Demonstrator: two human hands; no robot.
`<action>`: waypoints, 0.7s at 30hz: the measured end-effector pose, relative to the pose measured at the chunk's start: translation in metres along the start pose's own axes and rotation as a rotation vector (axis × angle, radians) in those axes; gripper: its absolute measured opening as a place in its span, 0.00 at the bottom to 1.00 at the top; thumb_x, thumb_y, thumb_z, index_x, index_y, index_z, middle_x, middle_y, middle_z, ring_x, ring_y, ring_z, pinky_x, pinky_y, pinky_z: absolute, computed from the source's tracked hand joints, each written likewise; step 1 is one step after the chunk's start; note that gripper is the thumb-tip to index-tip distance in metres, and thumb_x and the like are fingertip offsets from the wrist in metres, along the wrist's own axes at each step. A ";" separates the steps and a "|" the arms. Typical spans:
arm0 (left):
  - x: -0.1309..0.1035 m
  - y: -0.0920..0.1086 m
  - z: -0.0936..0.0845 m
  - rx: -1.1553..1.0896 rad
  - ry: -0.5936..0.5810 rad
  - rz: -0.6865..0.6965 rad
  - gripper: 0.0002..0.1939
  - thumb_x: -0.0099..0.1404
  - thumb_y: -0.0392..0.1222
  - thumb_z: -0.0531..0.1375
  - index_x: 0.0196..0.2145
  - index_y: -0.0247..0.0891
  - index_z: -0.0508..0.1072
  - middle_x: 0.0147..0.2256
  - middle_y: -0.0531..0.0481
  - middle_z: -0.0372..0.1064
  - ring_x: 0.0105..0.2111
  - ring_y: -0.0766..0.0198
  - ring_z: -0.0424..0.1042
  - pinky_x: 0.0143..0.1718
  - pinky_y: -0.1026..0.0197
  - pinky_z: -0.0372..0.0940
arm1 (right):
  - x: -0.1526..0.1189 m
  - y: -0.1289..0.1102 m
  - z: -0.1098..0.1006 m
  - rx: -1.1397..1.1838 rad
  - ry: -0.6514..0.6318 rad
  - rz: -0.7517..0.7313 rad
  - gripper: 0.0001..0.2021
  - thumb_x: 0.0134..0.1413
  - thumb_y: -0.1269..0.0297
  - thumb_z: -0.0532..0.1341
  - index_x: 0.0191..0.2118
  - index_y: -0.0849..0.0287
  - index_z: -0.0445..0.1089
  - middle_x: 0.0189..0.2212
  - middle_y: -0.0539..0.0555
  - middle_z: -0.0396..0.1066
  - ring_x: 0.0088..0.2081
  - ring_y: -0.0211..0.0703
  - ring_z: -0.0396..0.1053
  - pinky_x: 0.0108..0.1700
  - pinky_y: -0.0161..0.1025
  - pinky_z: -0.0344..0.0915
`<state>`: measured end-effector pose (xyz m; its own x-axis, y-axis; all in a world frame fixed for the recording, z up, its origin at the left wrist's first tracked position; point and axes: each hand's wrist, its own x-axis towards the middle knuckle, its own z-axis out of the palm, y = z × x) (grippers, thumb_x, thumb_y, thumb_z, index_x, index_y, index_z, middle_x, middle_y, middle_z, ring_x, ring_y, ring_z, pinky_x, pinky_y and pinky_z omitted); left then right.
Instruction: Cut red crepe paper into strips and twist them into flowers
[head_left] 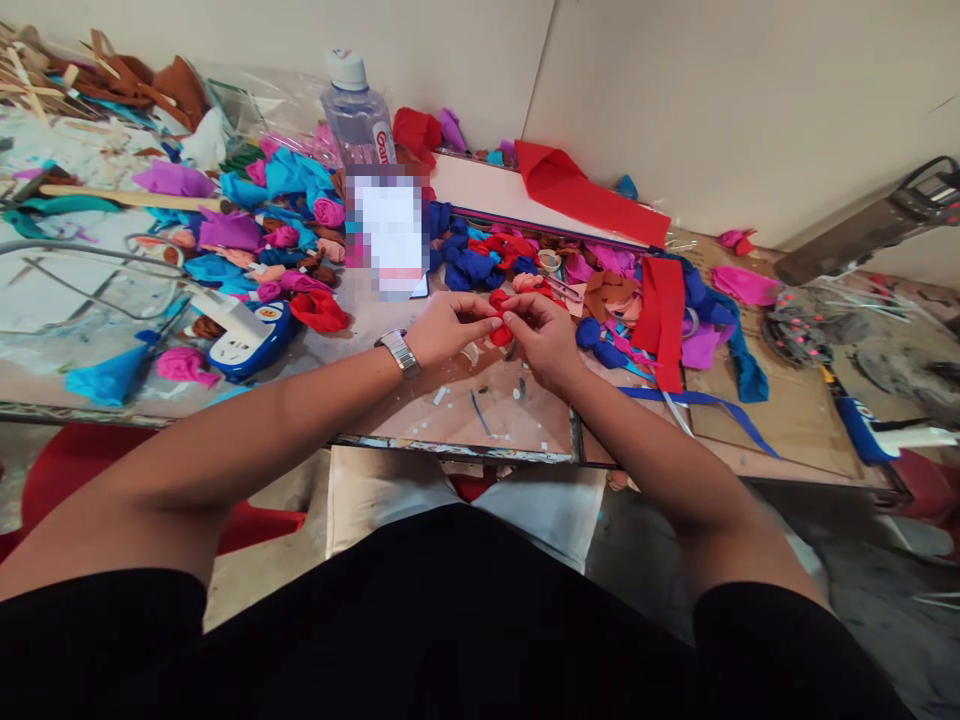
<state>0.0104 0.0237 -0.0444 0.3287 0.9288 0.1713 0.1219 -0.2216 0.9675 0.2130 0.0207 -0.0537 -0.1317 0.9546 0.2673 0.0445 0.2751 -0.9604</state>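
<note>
Both the left hand (466, 330) and the right hand (546, 338) pinch a small red piece (498, 299), thumbs and fingertips closed on it, probably to keep its folds gathered. It is over the counter (427, 418), between the front edge and coloured scraps (463, 264) (presumably heaped for easy reach).

Nearside room (scraps (469, 262) beyond hands (546, 335))

Pale wall (712, 90) (seamed) behind worktable (450, 420)

One red piece (499, 337) held, one bottle (358, 118), one wristwatch (400, 354), scraps (469, 262) past counting
</note>
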 end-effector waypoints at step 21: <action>-0.001 -0.004 0.003 0.057 0.026 0.024 0.17 0.63 0.53 0.71 0.36 0.34 0.84 0.34 0.45 0.83 0.32 0.63 0.78 0.36 0.61 0.71 | 0.001 0.004 -0.006 -0.156 -0.053 -0.129 0.14 0.61 0.48 0.73 0.38 0.55 0.82 0.37 0.54 0.84 0.38 0.46 0.79 0.44 0.45 0.77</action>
<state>0.0127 0.0229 -0.0488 0.3082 0.9300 0.2001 0.1671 -0.2600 0.9510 0.2190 0.0240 -0.0570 -0.1975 0.9041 0.3788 0.1760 0.4129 -0.8936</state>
